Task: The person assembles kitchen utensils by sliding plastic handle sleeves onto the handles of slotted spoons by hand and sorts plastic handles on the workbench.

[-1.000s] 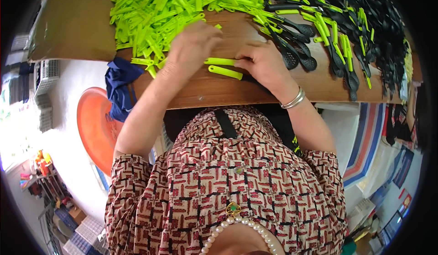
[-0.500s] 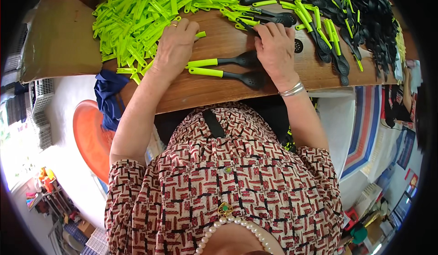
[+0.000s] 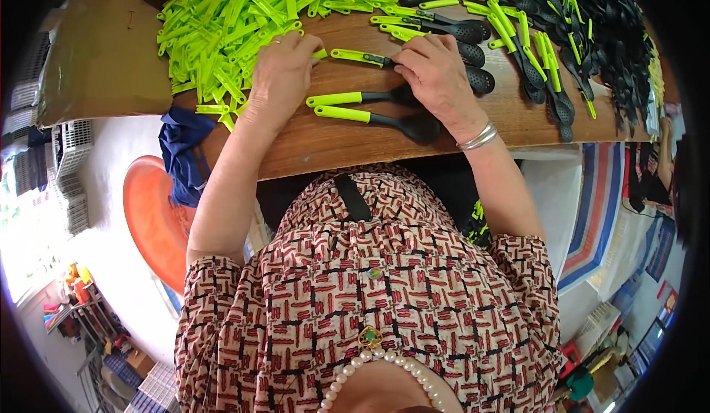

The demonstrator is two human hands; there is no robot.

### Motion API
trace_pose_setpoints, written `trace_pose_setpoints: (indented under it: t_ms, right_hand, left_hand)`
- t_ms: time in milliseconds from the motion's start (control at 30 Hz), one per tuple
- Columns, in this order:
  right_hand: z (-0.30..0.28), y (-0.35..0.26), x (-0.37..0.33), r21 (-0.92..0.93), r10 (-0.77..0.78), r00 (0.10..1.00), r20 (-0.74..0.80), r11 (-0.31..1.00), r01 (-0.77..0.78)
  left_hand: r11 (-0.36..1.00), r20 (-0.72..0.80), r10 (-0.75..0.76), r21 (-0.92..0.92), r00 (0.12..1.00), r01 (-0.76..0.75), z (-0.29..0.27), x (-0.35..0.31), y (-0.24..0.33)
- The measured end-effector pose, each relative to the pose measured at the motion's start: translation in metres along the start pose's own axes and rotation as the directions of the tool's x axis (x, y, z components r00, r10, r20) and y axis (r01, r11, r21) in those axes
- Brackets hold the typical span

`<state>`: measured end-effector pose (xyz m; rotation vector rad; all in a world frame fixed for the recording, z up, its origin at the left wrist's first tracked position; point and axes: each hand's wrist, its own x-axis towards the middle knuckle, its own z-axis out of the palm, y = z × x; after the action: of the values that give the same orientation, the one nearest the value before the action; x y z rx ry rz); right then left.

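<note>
My right hand [image 3: 440, 76] pinches the dark neck of a perforated spoon [image 3: 359, 56], whose green handle points left; its head seems to be the dotted one past my fingers. Closed beside the heap of loose green handle pieces [image 3: 222, 28], my left hand [image 3: 281, 73] holds a green handle piece [image 3: 319, 53], only its end showing. Nearer to me, two black spoons with green handles [image 3: 342, 113] lie side by side, one head partly behind my right hand. Farther off lie more green-handled perforated spoons [image 3: 466, 30].
Black utensil heads [image 3: 606, 43] are piled at the far right, with several green-handled utensils [image 3: 551, 80] before them. On the left are a cardboard sheet [image 3: 103, 58], a dark blue cloth [image 3: 181, 147] over the table edge and an orange basin [image 3: 151, 221] below.
My right hand has drawn a perforated spoon nearer and leftward, its green handle now pointing at my left hand. My left hand stays by the heap with the handle piece. The view has shifted slightly.
</note>
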<state>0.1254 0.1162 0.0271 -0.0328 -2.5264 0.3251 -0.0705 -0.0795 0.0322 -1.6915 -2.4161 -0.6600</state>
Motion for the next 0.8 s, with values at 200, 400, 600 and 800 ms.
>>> trace_pose_setpoints:
  t_ms: [200, 400, 600, 800]
  right_hand:
    - [0.007, -0.002, 0.000, 0.047, 0.004, 1.000, 0.025, 0.999, -0.005]
    - [0.008, -0.003, -0.002, 0.082, 0.032, 0.998, 0.044, 0.996, -0.036]
    - [0.008, -0.004, -0.001, 0.158, 0.039, 0.999, 0.020, 0.987, -0.042]
    - [0.005, -0.006, -0.002, 0.148, -0.013, 0.999, 0.030, 0.989, 0.008]
  left_hand:
    - [0.871, 0.001, -0.056, -0.490, 0.998, 0.050, -0.001, 0.012, 0.024]
    - [0.919, 0.117, 0.098, -0.391, 0.988, -0.044, 0.013, 0.025, 0.044]
    - [0.961, -0.019, 0.216, -0.175, 0.976, -0.216, 0.019, 0.027, 0.046]
    - [0.977, -0.011, 0.152, -0.147, 0.988, -0.152, 0.023, 0.021, 0.048]
